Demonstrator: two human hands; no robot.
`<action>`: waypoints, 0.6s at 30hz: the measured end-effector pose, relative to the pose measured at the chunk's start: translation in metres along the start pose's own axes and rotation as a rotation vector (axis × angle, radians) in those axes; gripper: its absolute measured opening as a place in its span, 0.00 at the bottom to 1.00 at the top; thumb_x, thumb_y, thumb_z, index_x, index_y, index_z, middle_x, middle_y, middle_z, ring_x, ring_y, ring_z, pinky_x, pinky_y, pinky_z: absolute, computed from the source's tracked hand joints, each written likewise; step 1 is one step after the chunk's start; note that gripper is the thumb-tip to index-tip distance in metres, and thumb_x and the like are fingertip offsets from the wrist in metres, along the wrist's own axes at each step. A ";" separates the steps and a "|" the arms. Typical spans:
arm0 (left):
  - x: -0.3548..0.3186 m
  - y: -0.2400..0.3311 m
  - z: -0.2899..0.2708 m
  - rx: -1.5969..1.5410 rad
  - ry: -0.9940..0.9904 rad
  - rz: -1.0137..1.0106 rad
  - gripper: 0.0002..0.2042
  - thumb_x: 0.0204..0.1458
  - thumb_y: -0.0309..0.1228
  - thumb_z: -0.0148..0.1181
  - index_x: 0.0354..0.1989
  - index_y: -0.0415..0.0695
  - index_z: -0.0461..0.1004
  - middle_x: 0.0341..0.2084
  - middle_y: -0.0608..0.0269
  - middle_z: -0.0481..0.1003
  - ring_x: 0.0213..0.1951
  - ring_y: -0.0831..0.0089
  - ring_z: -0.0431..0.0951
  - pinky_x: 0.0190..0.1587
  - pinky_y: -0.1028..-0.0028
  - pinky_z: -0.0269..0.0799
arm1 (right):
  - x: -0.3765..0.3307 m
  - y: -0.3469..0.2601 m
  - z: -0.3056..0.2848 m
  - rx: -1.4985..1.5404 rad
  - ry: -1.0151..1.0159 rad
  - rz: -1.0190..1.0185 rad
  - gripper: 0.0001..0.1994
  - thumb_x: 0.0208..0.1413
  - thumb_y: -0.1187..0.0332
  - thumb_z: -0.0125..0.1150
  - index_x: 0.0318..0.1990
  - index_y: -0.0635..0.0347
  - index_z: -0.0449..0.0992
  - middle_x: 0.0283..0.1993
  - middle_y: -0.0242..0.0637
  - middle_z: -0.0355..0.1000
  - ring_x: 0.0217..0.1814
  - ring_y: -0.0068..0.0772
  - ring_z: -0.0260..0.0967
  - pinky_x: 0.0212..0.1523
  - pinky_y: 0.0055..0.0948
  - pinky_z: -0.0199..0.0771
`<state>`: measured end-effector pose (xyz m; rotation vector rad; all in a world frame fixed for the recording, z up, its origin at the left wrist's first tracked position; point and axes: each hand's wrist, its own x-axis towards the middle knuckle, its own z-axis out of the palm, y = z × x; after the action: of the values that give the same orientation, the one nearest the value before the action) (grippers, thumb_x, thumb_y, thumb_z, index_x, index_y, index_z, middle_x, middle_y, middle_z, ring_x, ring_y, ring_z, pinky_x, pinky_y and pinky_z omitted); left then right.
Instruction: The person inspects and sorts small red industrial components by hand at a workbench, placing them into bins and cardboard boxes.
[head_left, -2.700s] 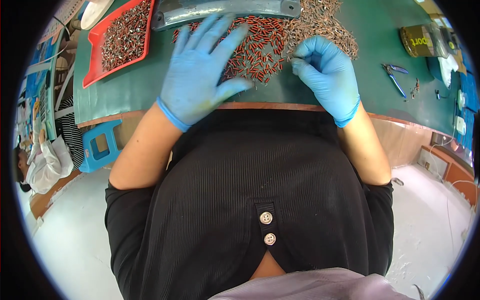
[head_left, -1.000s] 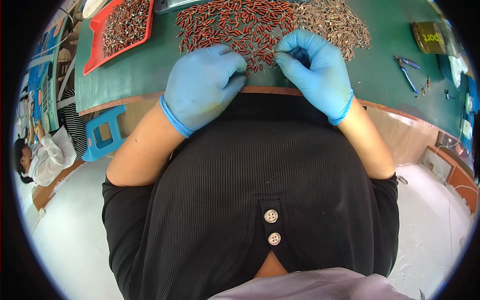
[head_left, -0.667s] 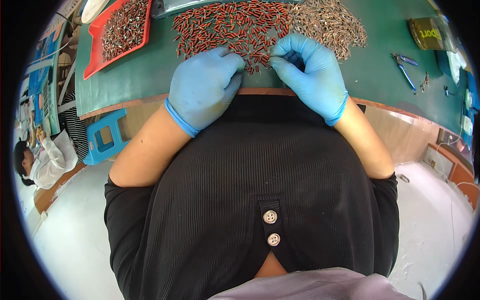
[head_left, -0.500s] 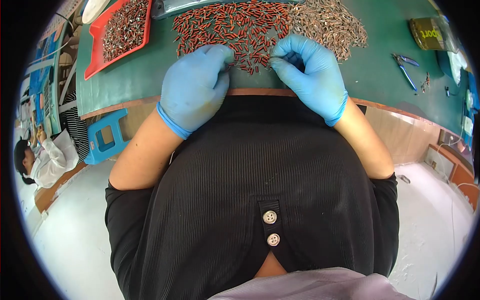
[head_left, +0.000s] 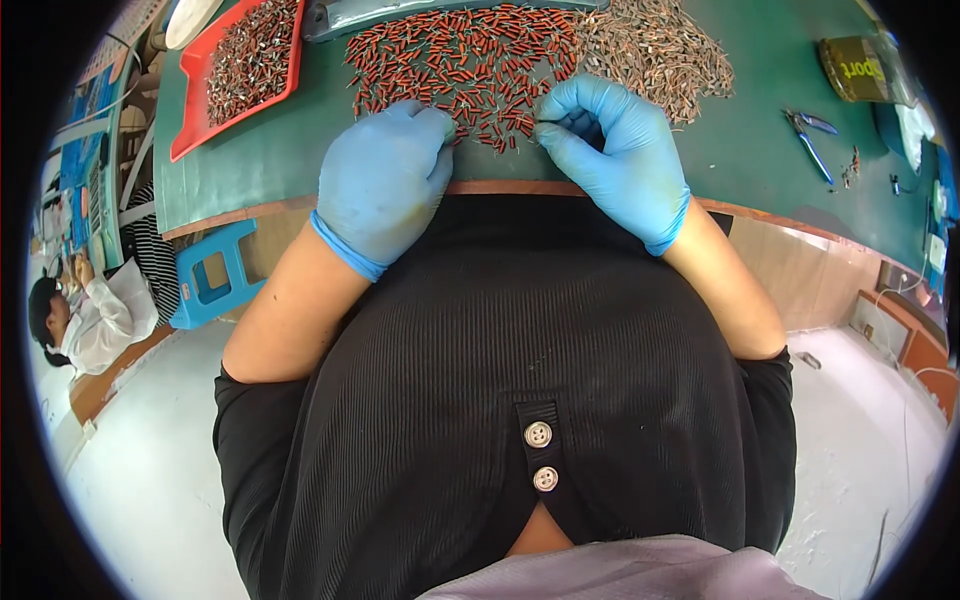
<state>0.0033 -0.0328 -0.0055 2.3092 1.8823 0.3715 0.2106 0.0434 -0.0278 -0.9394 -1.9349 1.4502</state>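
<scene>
Your right hand (head_left: 612, 150) sits at the near edge of the heap of small red cylindrical parts (head_left: 455, 55), thumb and forefinger pinched together on something thin and dark; it is too small to name, and its long axis looks to run roughly left-right, pointing toward your left hand (head_left: 380, 180). That hand lies curled, knuckles up, touching the same edge of the red heap; whether it grips anything, you cannot tell. Just right of the red heap lies a grey pile of metal pieces (head_left: 655, 50); well to its left, a red tray (head_left: 240, 70) holds more. Both loose piles look large, so most of the sorting seems left.
</scene>
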 end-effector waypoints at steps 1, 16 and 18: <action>0.001 -0.002 0.000 0.006 0.011 0.008 0.03 0.44 0.26 0.57 0.28 0.43 0.70 0.25 0.55 0.71 0.29 0.54 0.74 0.30 0.59 0.70 | 0.000 0.000 0.001 0.006 0.015 -0.006 0.03 0.52 0.78 0.60 0.34 0.61 0.74 0.30 0.24 0.70 0.31 0.10 0.63 0.33 0.15 0.66; 0.004 -0.002 0.000 -0.048 0.025 0.020 0.04 0.44 0.28 0.58 0.27 0.44 0.70 0.24 0.55 0.71 0.27 0.56 0.75 0.29 0.60 0.71 | 0.008 -0.002 0.012 -0.044 -0.020 -0.041 0.03 0.52 0.79 0.59 0.34 0.61 0.73 0.29 0.25 0.69 0.31 0.11 0.64 0.33 0.15 0.67; 0.005 -0.001 0.001 0.005 0.036 0.037 0.04 0.44 0.28 0.57 0.26 0.43 0.69 0.23 0.55 0.71 0.27 0.56 0.75 0.29 0.60 0.72 | 0.008 -0.002 0.012 -0.047 -0.018 -0.046 0.03 0.52 0.79 0.59 0.34 0.61 0.73 0.29 0.25 0.69 0.31 0.11 0.64 0.33 0.15 0.67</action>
<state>0.0038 -0.0276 -0.0066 2.3588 1.8616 0.4164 0.1963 0.0419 -0.0293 -0.8994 -1.9988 1.3970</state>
